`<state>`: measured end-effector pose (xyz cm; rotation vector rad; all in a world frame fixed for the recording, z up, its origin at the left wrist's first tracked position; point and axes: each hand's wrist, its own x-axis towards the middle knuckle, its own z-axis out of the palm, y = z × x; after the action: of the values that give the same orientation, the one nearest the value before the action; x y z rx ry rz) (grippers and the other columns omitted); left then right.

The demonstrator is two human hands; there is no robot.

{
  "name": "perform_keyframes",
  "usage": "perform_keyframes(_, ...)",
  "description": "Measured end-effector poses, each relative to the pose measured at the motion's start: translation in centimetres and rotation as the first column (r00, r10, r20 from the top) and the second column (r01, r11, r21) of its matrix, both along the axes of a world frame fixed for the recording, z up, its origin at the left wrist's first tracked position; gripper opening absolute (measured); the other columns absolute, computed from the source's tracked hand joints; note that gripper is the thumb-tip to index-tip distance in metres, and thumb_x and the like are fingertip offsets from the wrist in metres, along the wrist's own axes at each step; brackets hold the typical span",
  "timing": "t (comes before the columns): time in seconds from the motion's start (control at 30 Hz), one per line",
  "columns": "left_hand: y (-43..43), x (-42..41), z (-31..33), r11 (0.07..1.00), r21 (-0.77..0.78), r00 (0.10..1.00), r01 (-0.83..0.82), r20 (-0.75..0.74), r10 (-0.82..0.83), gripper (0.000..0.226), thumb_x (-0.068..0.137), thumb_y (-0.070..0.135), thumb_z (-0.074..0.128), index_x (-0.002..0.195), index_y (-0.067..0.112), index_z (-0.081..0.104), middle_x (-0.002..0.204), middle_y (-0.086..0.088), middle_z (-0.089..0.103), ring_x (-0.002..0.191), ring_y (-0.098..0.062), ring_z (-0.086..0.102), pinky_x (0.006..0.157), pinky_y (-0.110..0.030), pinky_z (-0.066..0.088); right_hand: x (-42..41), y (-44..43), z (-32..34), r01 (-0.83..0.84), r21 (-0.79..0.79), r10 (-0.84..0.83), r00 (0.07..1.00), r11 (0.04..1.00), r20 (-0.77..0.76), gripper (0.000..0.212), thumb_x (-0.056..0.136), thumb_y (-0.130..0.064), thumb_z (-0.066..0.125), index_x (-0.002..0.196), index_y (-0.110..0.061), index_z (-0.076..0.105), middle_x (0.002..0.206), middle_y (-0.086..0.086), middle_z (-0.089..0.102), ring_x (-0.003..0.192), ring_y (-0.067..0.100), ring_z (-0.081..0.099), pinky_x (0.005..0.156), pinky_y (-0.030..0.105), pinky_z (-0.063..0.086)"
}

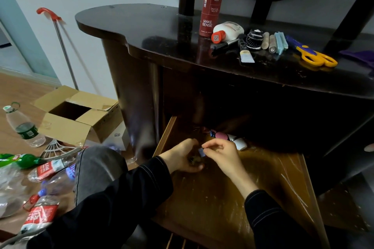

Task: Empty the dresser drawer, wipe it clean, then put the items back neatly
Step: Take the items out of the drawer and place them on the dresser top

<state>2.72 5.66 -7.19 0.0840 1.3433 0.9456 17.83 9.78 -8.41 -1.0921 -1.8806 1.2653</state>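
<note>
Head: blurry clutter (194, 160) in left hand (179, 157)

- Dresser top (141, 32): dark wood, high-gloss lacquer, mirror-like, faintly scuffed.
- Drawer (232, 198): brown wood floor, dull sheen, heavily scratched and streaked pale.
- Red bottle (211, 6): matt plastic.
- White bottle (230, 29): smooth plastic, slight shine.
- Scissors (317, 57): glossy yellow plastic handles.
- Box (66, 127): plain brown cardboard, matt.
- Water bottle (24, 125): clear thin plastic, glossy.
- Pole (64, 50): appears bare metal, satin; seen from afar.
- Sleeves (121, 194): black woven cloth, matt, pale stitching.
- Floor (18, 95): wood-grain boards, low sheen.
</note>
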Motion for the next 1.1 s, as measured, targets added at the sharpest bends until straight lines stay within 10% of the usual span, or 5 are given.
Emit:
perform_keyframes(0.2,-0.5,-0.1,0.4,0.999,0.039,0.998,0.021,0.062,-0.023,0.037,0.102,0.041,0.044,0.092,0.007,0.056,0.081,-0.011,0.058,0.060,-0.020,0.058,0.038,-0.017,0.035,0.2,0.4,-0.6,0.116,-0.018,-0.117,0.990,0.993,-0.076,0.013,0.095,-0.015,0.065,0.098,-0.025,0.073,0.083,-0.008,0.075,0.062,-0.004,0.060,0.059,0.016,0.051)
perform_keyframes(0.4,0.1,-0.7,0.4,0.997,0.060,0.996,-0.056,-0.072,0.060,0.029,0.099,0.030,0.052,0.077,0.011,0.051,0.069,-0.005,0.051,0.051,-0.015,0.047,0.031,-0.014,0.022,0.3,1.3,-4.6,-0.141,0.081,0.059,0.774,0.987,0.630,0.054,0.098,-0.019,0.060,0.149,-0.026,0.045,0.161,-0.003,0.033,0.141,0.021,0.043,0.105,0.036,0.047)
perform_keyframes(0.53,0.1,-0.7,0.4,0.996,0.075,0.993,-0.042,-0.106,0.050,0.028,0.099,0.029,0.051,0.078,0.011,0.053,0.070,-0.005,0.052,0.051,-0.015,0.049,0.033,-0.016,0.025,-0.2,1.1,-6.0,-0.277,0.111,0.078,0.591,0.954,0.803,0.051,0.096,-0.004,0.057,0.144,-0.022,0.051,0.166,0.007,0.022,0.144,0.035,0.039,0.111,0.045,0.042)
perform_keyframes(0.83,-0.6,0.0,1.1,0.962,0.196,0.892,0.193,-0.444,-0.089,0.026,0.097,0.026,0.052,0.079,0.008,0.058,0.066,-0.005,0.053,0.047,-0.018,0.047,0.036,-0.018,0.023,0.9,0.7,-2.4,-0.055,0.182,-0.059,0.823,0.982,0.565,0.012,0.093,-0.025,0.063,0.081,-0.028,0.063,0.070,-0.005,0.064,0.060,0.013,0.060,0.052,0.033,0.046)
perform_keyframes(1.1,-4.8,-2.1,9.1,0.780,0.607,0.870,0.152,-0.457,0.186,0.035,0.101,0.025,0.055,0.070,0.010,0.055,0.061,-0.007,0.046,0.041,-0.014,0.034,0.036,-0.016,0.020,2.2,-3.9,12.2,-0.019,0.396,-0.019,0.995,0.918,0.094,0.015,0.093,-0.022,0.071,0.083,-0.033,0.070,0.078,-0.012,0.071,0.074,0.003,0.068,0.062,0.019,0.055)
